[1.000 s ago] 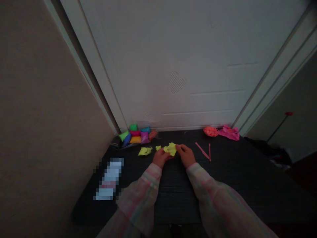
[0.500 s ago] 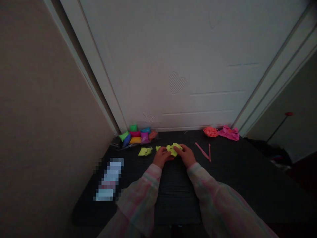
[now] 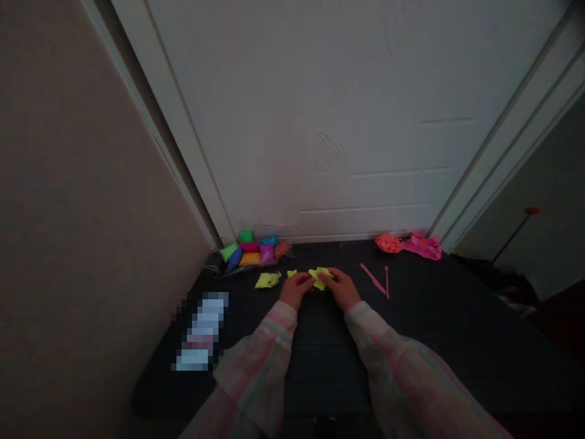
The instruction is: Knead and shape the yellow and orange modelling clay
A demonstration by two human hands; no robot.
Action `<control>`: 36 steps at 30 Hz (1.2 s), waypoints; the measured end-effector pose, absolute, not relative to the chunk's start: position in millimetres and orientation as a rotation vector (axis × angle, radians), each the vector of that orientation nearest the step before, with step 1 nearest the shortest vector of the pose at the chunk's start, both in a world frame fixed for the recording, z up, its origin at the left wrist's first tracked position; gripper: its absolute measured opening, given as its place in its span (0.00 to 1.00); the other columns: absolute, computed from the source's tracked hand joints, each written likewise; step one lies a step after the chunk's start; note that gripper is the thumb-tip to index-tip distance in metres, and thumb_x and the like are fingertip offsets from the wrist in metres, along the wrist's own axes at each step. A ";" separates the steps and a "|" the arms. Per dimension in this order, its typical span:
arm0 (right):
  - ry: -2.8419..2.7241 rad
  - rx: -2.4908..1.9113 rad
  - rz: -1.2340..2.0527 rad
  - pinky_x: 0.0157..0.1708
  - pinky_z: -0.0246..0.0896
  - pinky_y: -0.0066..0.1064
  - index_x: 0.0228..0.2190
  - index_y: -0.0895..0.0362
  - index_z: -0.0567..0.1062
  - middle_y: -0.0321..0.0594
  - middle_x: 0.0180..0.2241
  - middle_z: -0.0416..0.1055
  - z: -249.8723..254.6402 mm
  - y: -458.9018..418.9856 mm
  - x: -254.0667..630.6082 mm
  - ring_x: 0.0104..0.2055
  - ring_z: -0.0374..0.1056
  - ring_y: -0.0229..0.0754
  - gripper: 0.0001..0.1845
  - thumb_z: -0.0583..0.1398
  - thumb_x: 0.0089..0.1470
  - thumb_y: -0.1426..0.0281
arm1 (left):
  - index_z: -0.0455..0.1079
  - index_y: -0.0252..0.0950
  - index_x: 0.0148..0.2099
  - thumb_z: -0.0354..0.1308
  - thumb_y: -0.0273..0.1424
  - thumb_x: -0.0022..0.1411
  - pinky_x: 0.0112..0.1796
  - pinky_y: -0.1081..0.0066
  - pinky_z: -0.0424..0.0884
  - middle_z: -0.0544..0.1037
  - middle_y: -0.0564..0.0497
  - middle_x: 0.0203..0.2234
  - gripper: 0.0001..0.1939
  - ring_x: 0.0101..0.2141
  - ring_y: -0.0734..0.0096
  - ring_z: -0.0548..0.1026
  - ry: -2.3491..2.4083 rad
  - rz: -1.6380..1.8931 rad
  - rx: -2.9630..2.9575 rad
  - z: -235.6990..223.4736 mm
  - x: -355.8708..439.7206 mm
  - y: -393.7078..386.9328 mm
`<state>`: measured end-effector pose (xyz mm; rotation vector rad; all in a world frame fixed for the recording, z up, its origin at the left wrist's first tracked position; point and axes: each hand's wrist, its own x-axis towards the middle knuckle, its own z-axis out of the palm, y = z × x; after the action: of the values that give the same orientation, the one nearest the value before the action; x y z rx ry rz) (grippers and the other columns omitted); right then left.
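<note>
Since the first frame, the yellow piece (image 3: 322, 278) has shifted slightly right, and the thumb of the right hand (image 3: 345, 290) has come over its face; the left hand (image 3: 293, 290) now has its fingertips at the piece's left side. Both hands are clamped on the piece, close together, with it bridging them. It sits over the middle of the desk (image 3: 329, 366), nearer the far edge than the near one; whether it touches the surface, I cannot tell.

Just beyond the left hand lies a yellow scrap (image 3: 292, 273), and left of that a crumpled yellow packet (image 3: 267, 280). Coloured packs (image 3: 250, 258) lie in a clear bag at the far left corner. Along the left edge is a pixelated patch (image 3: 201, 332). Right of the hands, two pink sticks (image 3: 387, 281) form a V opening toward the far edge. An orange flower (image 3: 388, 243) and a pink flower (image 3: 423, 245) lie side by side near the far right corner.
</note>
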<state>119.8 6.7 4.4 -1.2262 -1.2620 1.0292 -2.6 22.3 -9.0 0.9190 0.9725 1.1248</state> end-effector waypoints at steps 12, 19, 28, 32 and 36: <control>-1.251 -1.147 1.198 0.24 0.53 0.26 0.24 0.59 0.69 0.33 0.19 0.65 -4.1 10.4 121.3 0.22 0.58 0.33 0.13 0.55 0.36 0.62 | 0.66 0.31 0.31 0.59 0.25 0.36 0.31 0.70 0.65 0.71 0.49 0.26 0.14 0.27 0.73 0.69 0.801 1.138 0.730 1.5 1.5 12.9; -1.215 -1.143 1.181 0.23 0.53 0.26 0.22 0.57 0.67 0.31 0.18 0.63 -1.2 8.6 117.9 0.21 0.58 0.33 0.12 0.56 0.34 0.62 | 0.66 0.32 0.30 0.60 0.23 0.33 0.31 0.70 0.64 0.71 0.52 0.23 0.15 0.25 0.75 0.69 0.802 1.175 0.683 -3.5 -0.5 18.4; -1.219 -1.084 1.211 0.25 0.55 0.26 0.23 0.57 0.65 0.30 0.20 0.63 -0.5 6.5 115.2 0.23 0.60 0.33 0.11 0.58 0.34 0.66 | 0.66 0.31 0.32 0.59 0.25 0.34 0.32 0.71 0.64 0.72 0.50 0.26 0.16 0.28 0.73 0.69 0.876 1.138 0.836 -12.6 -2.3 24.2; -1.258 -1.118 1.181 0.26 0.56 0.27 0.22 0.57 0.65 0.31 0.20 0.63 -3.4 7.2 116.0 0.23 0.60 0.34 0.10 0.57 0.34 0.65 | 0.66 0.32 0.31 0.60 0.25 0.33 0.30 0.72 0.64 0.72 0.51 0.24 0.16 0.26 0.75 0.69 0.894 1.124 0.868 -14.9 -3.1 25.7; -1.251 -1.145 1.145 0.25 0.56 0.27 0.22 0.57 0.65 0.31 0.20 0.64 -4.4 7.2 115.9 0.23 0.61 0.34 0.09 0.57 0.34 0.65 | 0.67 0.32 0.31 0.60 0.26 0.33 0.29 0.73 0.64 0.72 0.52 0.23 0.16 0.25 0.75 0.69 0.888 1.140 0.848 -15.3 -1.9 24.1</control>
<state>115.9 7.2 -4.4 -1.1450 -1.2510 1.1448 -1.9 24.1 -15.3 0.8476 0.8876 1.1401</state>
